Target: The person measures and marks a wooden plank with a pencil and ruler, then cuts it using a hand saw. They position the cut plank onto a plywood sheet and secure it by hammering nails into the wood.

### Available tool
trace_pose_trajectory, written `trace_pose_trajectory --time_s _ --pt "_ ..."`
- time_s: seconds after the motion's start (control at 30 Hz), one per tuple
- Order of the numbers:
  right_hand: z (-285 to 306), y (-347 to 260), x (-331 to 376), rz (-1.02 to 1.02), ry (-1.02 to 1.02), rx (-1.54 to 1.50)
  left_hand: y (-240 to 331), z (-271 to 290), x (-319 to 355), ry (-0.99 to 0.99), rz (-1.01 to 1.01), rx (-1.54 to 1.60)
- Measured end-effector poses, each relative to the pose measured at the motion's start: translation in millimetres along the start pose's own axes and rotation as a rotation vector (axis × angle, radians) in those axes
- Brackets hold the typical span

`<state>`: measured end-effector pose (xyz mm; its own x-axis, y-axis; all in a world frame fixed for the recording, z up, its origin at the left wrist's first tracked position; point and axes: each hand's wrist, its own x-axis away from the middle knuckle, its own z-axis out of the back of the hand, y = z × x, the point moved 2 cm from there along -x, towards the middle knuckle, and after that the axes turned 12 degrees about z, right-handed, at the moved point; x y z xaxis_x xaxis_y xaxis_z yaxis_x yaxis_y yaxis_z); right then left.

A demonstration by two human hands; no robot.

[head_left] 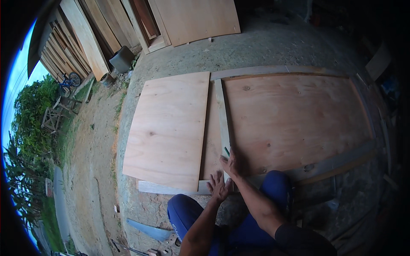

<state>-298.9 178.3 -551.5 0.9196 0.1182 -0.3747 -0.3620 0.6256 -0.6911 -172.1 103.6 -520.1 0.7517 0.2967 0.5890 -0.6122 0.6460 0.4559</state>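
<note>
My right hand [231,165] is closed around a slim green pencil [226,150], its end sticking up past the fingers. That hand rests on a narrow wooden crosspiece [222,111] that spans the framed plywood panel [294,115]. Just left of it and nearer to me, my left hand [218,188] lies with fingers spread on the near end of the frame, by the crosspiece's lower end. A loose, paler plywood sheet [166,132] covers the left part of the frame, its right edge close to my left fingertips.
A handsaw [149,230] lies on the concrete floor [188,55] at my left knee. Boards [85,34] and a plywood sheet [200,19] lean upright at the back. A grey container [122,59] stands near them. Dirt ground runs along the left.
</note>
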Motion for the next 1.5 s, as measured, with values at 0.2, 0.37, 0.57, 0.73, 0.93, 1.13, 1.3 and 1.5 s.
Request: trace_pose_trajectory --time_s 0.2,0.37,0.57,0.73,0.93,1.13,1.3,1.5 --pt "-3.1 -17.1 3.1 -0.012 -0.022 -0.01 -23.1 -5.4 -3.5 0.056 -0.048 0.036" --pt "-7.4 -0.5 3.8 0.068 0.023 -0.029 -8.2 -3.1 -0.3 0.039 -0.049 0.014" --pt "-9.0 -1.0 4.0 -0.009 -0.015 -0.032 -5.9 -1.2 4.0 0.031 -0.043 0.025" --pt "-8.8 -0.3 6.6 -0.006 -0.003 -0.026 -3.6 2.8 7.5 0.023 -0.041 0.015" --pt "-13.8 7.1 3.3 -0.015 0.031 -0.058 -0.4 -1.6 4.0 0.037 -0.041 0.012" --pt "-5.3 -9.8 4.2 -0.022 -0.008 -0.025 -8.1 0.8 5.5 0.046 -0.037 0.007" --pt "-10.9 7.2 4.5 -0.006 0.024 -0.016 1.2 0.2 6.4 0.029 -0.026 -0.003" --pt "-10.9 -0.7 6.3 -0.045 -0.005 -0.089 -7.3 -2.4 3.7 0.042 -0.019 -0.023"
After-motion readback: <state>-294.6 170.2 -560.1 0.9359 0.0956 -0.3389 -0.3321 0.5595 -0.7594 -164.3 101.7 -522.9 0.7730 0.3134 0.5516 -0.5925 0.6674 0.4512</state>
